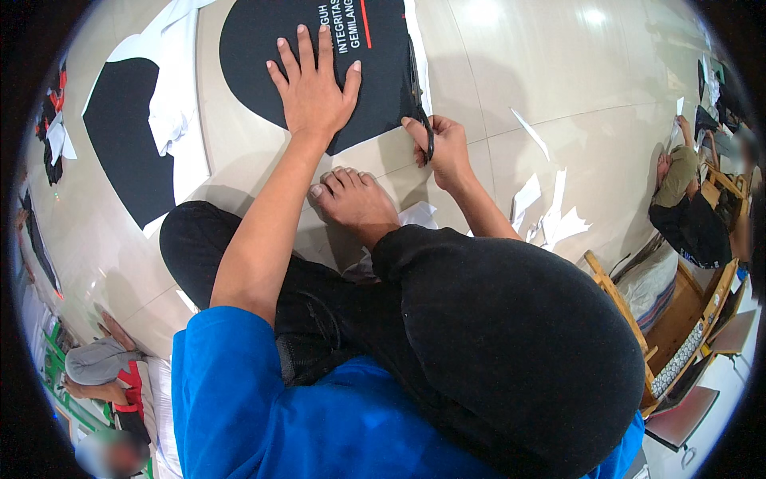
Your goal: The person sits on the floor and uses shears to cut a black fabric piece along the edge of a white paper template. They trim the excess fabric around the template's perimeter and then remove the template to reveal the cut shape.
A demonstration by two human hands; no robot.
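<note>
My left hand (315,100) lies flat with fingers spread on a black printed piece of fabric (251,64), which has white lettering, a red stripe and a white layer under its right edge. At that edge my right hand (439,152) grips black scissors (417,104) by the handles, with the blades pointing away from me along the border. My bare foot (355,199) rests just below the piece. To the left, another black cut piece (120,136) lies on white material (187,96).
White scraps (558,223) lie on the tiled floor (495,56) to my right. Wooden furniture (670,319) stands at the right. Other people sit at the far right (682,191) and lower left (104,367). Dark and red items (56,128) lie at the far left.
</note>
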